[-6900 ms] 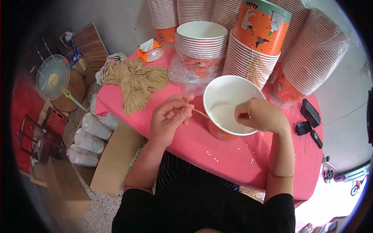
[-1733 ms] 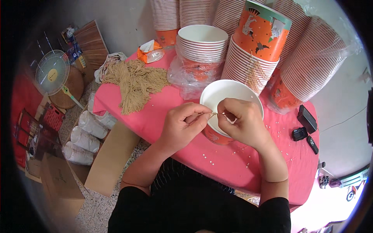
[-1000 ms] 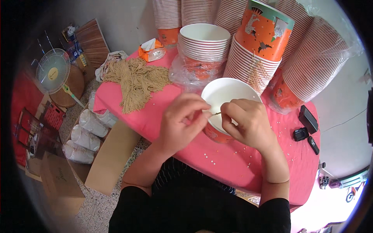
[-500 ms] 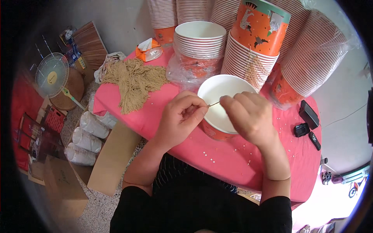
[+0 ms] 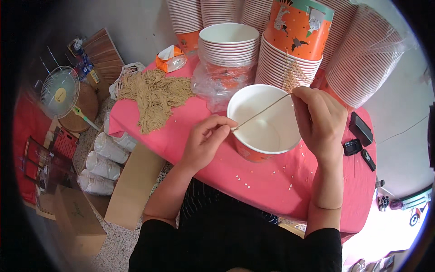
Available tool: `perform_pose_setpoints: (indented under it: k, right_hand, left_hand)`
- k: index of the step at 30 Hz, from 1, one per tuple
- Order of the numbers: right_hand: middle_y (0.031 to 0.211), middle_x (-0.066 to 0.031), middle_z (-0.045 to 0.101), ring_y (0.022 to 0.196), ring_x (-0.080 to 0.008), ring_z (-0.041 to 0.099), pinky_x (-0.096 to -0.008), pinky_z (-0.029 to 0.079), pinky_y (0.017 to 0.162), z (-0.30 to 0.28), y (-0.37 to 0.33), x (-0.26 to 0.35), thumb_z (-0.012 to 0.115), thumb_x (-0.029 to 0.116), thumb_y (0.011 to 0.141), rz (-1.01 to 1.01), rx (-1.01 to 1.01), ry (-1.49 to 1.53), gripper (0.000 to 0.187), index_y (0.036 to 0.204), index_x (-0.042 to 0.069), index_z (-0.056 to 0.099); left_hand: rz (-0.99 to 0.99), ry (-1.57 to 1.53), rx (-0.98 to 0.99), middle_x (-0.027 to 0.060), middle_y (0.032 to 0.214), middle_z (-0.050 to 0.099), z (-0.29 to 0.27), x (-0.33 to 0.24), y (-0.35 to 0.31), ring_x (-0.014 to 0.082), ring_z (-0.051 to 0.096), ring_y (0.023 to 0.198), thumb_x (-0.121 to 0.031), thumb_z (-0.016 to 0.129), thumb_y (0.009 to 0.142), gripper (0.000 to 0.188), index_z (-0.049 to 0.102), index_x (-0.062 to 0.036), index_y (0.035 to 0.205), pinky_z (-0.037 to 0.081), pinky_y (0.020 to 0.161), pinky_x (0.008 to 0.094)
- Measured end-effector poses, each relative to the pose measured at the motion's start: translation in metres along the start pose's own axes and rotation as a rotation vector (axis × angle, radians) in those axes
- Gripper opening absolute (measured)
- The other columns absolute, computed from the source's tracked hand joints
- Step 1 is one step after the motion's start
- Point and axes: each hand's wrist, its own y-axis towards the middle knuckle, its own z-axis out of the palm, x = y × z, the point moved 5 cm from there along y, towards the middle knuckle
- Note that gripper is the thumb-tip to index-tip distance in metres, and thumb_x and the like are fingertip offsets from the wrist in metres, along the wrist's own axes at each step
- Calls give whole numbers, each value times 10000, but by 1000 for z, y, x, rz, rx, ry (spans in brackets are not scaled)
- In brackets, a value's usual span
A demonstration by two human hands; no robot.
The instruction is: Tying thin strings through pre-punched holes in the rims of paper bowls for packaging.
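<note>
A thin tan cord (image 5: 264,109) is stretched between my hands, slanting across the mouth of a white-lined orange paper bucket (image 5: 252,154). My left hand (image 5: 206,140) pinches its lower end just left of the bucket's rim. Over the right side of the rim, my right hand (image 5: 322,119) grips the other end between thumb and fingers. Inside the bucket I see only bare white wall and bottom. A heap of tan cords (image 5: 156,93) lies at the left of the pink-covered table (image 5: 217,177). Behind my right hand, several cords hang down the side of a stack of buckets (image 5: 272,65).
Shorter buckets (image 5: 231,41) in plastic wrap and a tall wrapped stack (image 5: 362,68) stand behind. An orange tissue pack (image 5: 171,59) lies near the heap. Small white dots (image 5: 239,177) are scattered in front. A remote (image 5: 368,159) and black cases (image 5: 361,128) sit at right.
My right hand has moved right and up, away from my left, so a much longer length of cord now shows between them. The left hand has shifted slightly left.
</note>
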Motion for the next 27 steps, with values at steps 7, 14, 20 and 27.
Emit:
perform_pose_setpoints:
  k: [7, 14, 20, 27]
  right_hand:
    - [701, -101, 613, 581, -237, 610, -320, 455, 512, 0, 0, -1, 682, -90, 779, 16, 10, 32, 157, 889, 0, 615]
    - [732, -95, 624, 582, -220, 610, -311, 475, 535, -11, -2, -5, 656, -49, 818, 212, -2, 252, 174, 973, 18, 614]
    - [897, -15, 632, 745, -48, 556, -207, 449, 657, -18, -11, -19, 586, -40, 910, 544, -32, 782, 148, 1057, -38, 597]
    - [842, 1, 597, 698, -35, 506, -191, 398, 612, -33, -12, -4, 549, -24, 916, 593, 80, 1051, 150, 1056, -44, 602]
  left_hand:
    - [259, 350, -21, 56, 842, 629, 9, -22, -29, 84, 563, 686, -35, 615, 894, 226, 624, -2, 1118, 441, 589, 221]
    - [322, 549, 77, 111, 863, 609, 17, -28, -17, 239, 641, 706, -107, 684, 847, 203, 604, -31, 1017, 495, 595, 338]
    - [17, 545, -69, 79, 753, 576, -28, -18, 27, 149, 550, 643, -79, 691, 833, 118, 634, 8, 888, 449, 596, 325]
    - [182, 796, 5, 51, 859, 620, -31, -28, 64, 113, 555, 742, -47, 678, 836, 135, 676, -2, 964, 444, 651, 270]
